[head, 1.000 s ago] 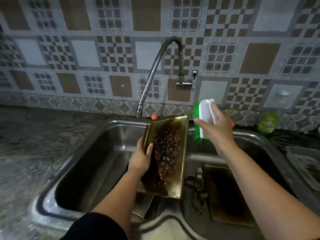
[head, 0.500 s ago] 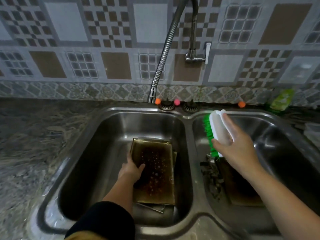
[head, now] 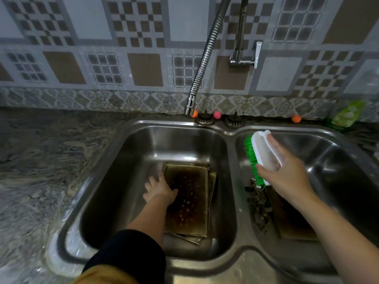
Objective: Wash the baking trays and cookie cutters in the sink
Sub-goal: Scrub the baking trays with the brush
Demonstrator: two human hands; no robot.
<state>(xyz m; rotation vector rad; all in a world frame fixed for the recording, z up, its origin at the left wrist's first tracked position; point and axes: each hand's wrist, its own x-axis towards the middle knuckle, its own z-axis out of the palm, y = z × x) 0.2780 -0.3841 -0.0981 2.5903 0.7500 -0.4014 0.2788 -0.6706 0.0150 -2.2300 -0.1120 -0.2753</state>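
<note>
The left hand (head: 159,188) is resting with loose, spread fingers on the left edge of a baking tray (head: 187,201), gripping nothing. The tray is lying flat in the left basin of the sink (head: 131,152), brown and burnt, speckled with droplets, stacked on other trays. The right hand (head: 284,175) is gripping a white brush (head: 261,154) with green bristles over the right basin, above another dark tray (head: 295,222).

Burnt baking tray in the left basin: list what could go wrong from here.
The burnt brown baking tray lies on other trays, so it may slide under scrubbing; the left hand only rests at its edge. The right hand holds the white, green-bristled scrub brush over the right basin, a reach across the divider.
</note>
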